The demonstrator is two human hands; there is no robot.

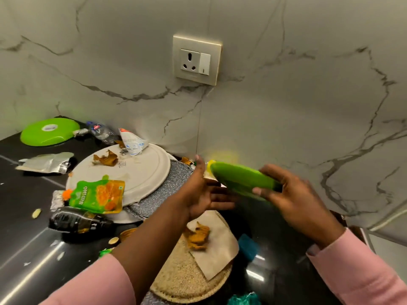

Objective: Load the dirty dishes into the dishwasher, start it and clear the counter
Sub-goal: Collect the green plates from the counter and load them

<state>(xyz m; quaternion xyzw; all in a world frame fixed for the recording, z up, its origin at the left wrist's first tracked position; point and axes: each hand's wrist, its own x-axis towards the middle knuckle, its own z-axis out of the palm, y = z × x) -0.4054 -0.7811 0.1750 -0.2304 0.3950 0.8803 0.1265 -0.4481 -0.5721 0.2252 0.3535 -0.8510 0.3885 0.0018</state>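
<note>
We are holding a green plate (240, 181) up in the air with our right hand (293, 194), thumb curled over its near face and the other fingers wrapped behind the rim, so the hand is clamping the plate edge-on, tilted. Our left hand (204, 194) is hovering just beside the plate's lower left edge, palm up, fingers straight and slightly apart; we cannot tell whether the fingertips are touching the plate.

Taking the large white plate (141, 170) on the black counter (24, 216) as our mark: the held green plate is hanging to its right, above the counter and in front of the marble wall. A green snack pouch (99, 197) is lying on the white plate's near edge, and a torn white wrapper (132, 142) is lying on its far edge. A grey speckled plate (174, 181) is sticking out from under its right side. A second green plate (49, 130) is lying upside down well to its far left. A crushed dark bottle (79, 221) is lying just in front of it. A beige speckled plate (187, 271) carrying a paper napkin (218, 245) is sitting nearer to us, below our left forearm.
</note>
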